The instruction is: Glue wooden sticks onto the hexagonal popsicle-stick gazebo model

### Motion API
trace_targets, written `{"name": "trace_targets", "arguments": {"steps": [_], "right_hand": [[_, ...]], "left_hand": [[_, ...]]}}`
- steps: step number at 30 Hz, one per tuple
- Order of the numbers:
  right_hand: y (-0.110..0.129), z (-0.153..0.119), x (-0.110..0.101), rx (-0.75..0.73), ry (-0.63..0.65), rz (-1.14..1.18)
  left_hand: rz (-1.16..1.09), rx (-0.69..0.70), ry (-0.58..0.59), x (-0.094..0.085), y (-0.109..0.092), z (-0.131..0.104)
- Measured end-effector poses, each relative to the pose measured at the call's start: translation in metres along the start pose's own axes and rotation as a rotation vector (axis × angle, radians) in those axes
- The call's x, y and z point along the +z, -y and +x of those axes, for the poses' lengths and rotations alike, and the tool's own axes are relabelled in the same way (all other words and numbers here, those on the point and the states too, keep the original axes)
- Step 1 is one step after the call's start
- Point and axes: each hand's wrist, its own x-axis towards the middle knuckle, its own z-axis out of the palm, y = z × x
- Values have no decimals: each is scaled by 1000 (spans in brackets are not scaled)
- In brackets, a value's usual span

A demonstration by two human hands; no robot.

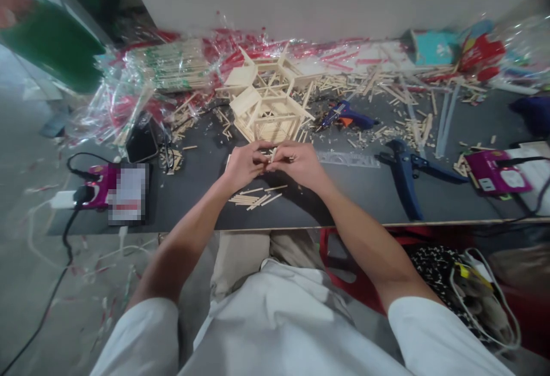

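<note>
Both hands meet over the middle of the dark table (pixel 369 192); the left hand (pixel 243 165) and the right hand (pixel 301 165) are closed fingertip to fingertip on a few thin wooden sticks (pixel 274 154), pinching them between thumbs and forefingers just above the tabletop. How many sticks are in the pinch cannot be told — the fingers cover most of them.

Just near of the hands lies a small loose bundle of sticks (pixel 255 198) flat on the table; just far of them stands a boxy stick model (pixel 268 101), pale open frames stacked together, close enough that the knuckles almost meet its near edge. Behind and left of it a bagged pile of sticks (pixel 172 66) sits among crumpled clear and red wrapping; offcuts are scattered along the far side toward the right.

To the right of the hands a clear ruler (pixel 348 159) lies flat; beyond it a blue glue gun (pixel 348 115) rests on its side, and nearer right blue-handled cutters (pixel 406 169) lie with handles spread. At the far right edge sits a magenta device (pixel 494 172) with a cable; a second magenta device (pixel 101 184) lies at the left with a black cord, a dark phone (pixel 141 141) just beyond it. Nothing lies between the hands and the near bundle.
</note>
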Motion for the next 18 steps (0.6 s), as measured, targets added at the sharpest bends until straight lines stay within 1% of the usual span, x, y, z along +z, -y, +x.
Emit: {"name": "trace_targets", "arguments": {"steps": [3, 9, 13, 15, 18], "right_hand": [[-1, -1, -2, 49, -7, 2], [1, 1, 1, 8, -22, -31], [1, 2, 2, 4, -35, -29], [0, 2, 1, 39, -42, 6], [1, 3, -2, 162, -54, 158]], "left_hand": [[12, -9, -3, 1, -2, 1], [91, 2, -35, 1, -2, 2], [16, -19, -54, 4, -2, 1], [-38, -37, -56, 7, -3, 0], [-73, -55, -54, 10, -6, -1]]}}
